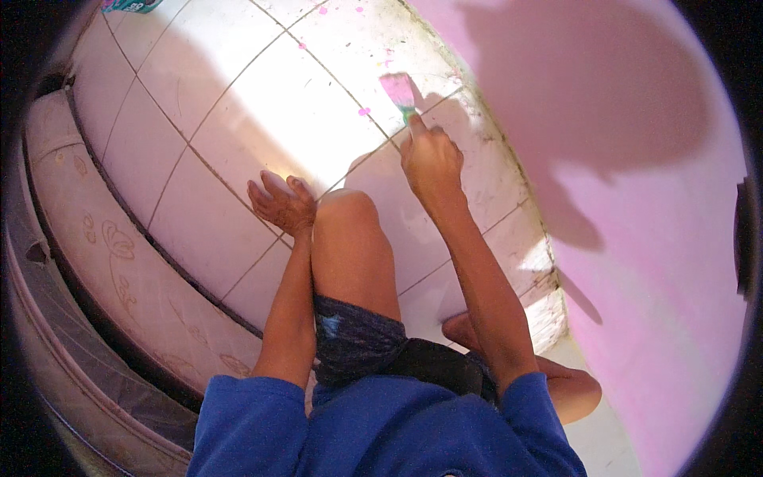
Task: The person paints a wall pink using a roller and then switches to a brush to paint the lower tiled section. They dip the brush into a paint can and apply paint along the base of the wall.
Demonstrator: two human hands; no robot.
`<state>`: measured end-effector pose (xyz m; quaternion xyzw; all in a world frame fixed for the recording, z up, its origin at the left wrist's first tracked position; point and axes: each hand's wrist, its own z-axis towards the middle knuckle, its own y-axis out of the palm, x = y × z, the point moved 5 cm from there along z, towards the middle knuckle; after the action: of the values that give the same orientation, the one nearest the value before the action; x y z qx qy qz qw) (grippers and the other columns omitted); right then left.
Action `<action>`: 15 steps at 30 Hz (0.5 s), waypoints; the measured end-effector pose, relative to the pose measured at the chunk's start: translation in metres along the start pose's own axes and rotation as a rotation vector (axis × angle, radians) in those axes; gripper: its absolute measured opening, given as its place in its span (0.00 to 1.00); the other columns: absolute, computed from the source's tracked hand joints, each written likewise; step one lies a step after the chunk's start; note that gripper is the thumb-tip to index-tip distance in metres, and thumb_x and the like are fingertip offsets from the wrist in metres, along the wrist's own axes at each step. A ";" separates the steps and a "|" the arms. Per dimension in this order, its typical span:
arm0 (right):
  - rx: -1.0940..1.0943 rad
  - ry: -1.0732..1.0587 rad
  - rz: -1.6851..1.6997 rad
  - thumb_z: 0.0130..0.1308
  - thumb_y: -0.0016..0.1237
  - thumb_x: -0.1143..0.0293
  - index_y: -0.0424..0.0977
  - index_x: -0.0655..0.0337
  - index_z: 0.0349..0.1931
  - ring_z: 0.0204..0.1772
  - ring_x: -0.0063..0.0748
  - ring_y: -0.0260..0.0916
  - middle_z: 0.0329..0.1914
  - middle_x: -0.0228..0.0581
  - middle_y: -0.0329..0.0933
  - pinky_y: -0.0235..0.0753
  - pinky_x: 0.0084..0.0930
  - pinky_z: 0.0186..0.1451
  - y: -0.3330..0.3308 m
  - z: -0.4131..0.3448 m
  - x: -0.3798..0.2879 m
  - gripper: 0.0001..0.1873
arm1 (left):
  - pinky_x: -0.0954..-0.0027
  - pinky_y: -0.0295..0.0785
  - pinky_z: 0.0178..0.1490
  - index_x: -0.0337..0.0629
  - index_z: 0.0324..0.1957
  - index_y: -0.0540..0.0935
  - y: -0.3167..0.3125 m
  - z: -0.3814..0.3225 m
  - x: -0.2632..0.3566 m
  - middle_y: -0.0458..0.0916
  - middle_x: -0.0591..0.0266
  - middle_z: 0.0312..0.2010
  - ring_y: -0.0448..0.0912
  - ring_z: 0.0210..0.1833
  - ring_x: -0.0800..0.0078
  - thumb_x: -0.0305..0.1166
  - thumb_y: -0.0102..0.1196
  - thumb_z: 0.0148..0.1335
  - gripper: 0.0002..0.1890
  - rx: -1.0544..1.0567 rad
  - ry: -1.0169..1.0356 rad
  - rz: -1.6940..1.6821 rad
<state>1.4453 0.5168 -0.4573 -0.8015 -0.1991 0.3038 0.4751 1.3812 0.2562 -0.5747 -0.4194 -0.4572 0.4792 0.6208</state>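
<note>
My right hand [434, 158] grips a putty knife [399, 89] by its green handle, index finger stretched along it. Its wide blade, coated in pink, points away from me over the sunlit tile floor [274, 113]; whether it touches the tiles I cannot tell. Pink paint spots [364, 111] dot the floor around the blade. My left hand [284, 206] holds nothing, its fingers spread, beside my raised knee [349, 220].
A pink wall [644, 286] rises along the right, with a grimy edge where it meets the floor. On the left lies a mattress-like padded base [113, 238] with floral stitching. A teal package [132, 5] bearing writing sits at the far upper left.
</note>
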 end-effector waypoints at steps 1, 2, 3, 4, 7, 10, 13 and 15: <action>0.012 -0.019 0.005 0.60 0.42 0.71 0.70 0.64 0.50 0.38 0.54 0.75 0.31 0.57 0.75 0.74 0.46 0.44 0.000 0.006 -0.003 0.17 | 0.43 0.49 0.65 0.37 0.59 0.64 0.001 0.000 0.001 0.57 0.34 0.61 0.54 0.65 0.43 0.46 0.42 0.60 0.29 0.015 0.008 -0.010; 0.024 -0.037 0.009 0.59 0.42 0.72 0.70 0.64 0.50 0.37 0.54 0.75 0.31 0.57 0.75 0.74 0.46 0.44 0.000 0.019 -0.007 0.17 | 0.43 0.49 0.65 0.37 0.59 0.64 0.001 0.000 0.002 0.57 0.34 0.61 0.54 0.65 0.43 0.46 0.41 0.60 0.30 0.030 0.016 -0.020; 0.040 -0.060 0.014 0.59 0.42 0.72 0.70 0.64 0.50 0.37 0.54 0.75 0.31 0.57 0.75 0.74 0.46 0.44 -0.003 0.029 -0.012 0.17 | 0.43 0.49 0.65 0.38 0.59 0.64 0.004 -0.001 0.000 0.57 0.35 0.61 0.54 0.65 0.43 0.47 0.41 0.60 0.30 0.042 0.022 -0.018; 0.047 -0.088 0.022 0.59 0.41 0.72 0.70 0.64 0.50 0.36 0.54 0.75 0.29 0.57 0.74 0.74 0.45 0.44 -0.005 0.033 -0.014 0.17 | 0.44 0.49 0.65 0.38 0.59 0.64 0.006 -0.001 -0.002 0.57 0.35 0.61 0.55 0.65 0.43 0.47 0.41 0.60 0.30 0.053 0.027 -0.017; -0.016 -0.078 0.001 0.60 0.41 0.72 0.70 0.64 0.50 0.36 0.55 0.75 0.30 0.58 0.74 0.74 0.45 0.44 -0.006 0.019 -0.011 0.17 | 0.44 0.49 0.65 0.38 0.59 0.64 0.004 -0.002 -0.003 0.57 0.35 0.61 0.55 0.65 0.43 0.47 0.41 0.60 0.30 0.033 0.020 -0.006; -0.059 -0.014 -0.001 0.61 0.40 0.72 0.70 0.65 0.50 0.36 0.55 0.75 0.30 0.59 0.73 0.74 0.46 0.42 0.004 -0.001 -0.009 0.17 | 0.44 0.49 0.65 0.38 0.59 0.64 0.002 -0.001 -0.001 0.56 0.35 0.61 0.55 0.65 0.43 0.46 0.42 0.60 0.29 0.040 0.016 -0.015; 0.065 -0.093 0.027 0.61 0.40 0.71 0.70 0.64 0.50 0.37 0.56 0.75 0.31 0.60 0.73 0.74 0.46 0.42 -0.001 0.030 -0.014 0.17 | 0.44 0.50 0.65 0.38 0.59 0.64 0.003 -0.001 0.000 0.56 0.35 0.61 0.55 0.65 0.43 0.46 0.42 0.60 0.29 0.057 0.021 -0.021; 0.075 -0.081 0.033 0.61 0.41 0.70 0.70 0.63 0.50 0.37 0.56 0.74 0.31 0.58 0.73 0.73 0.46 0.43 -0.005 0.039 -0.013 0.17 | 0.44 0.50 0.65 0.38 0.59 0.64 0.004 0.000 0.001 0.56 0.36 0.61 0.55 0.65 0.43 0.46 0.42 0.60 0.29 0.052 0.016 -0.019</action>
<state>1.4092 0.5367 -0.4634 -0.7734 -0.1932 0.3510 0.4912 1.3808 0.2577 -0.5784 -0.4027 -0.4438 0.4814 0.6396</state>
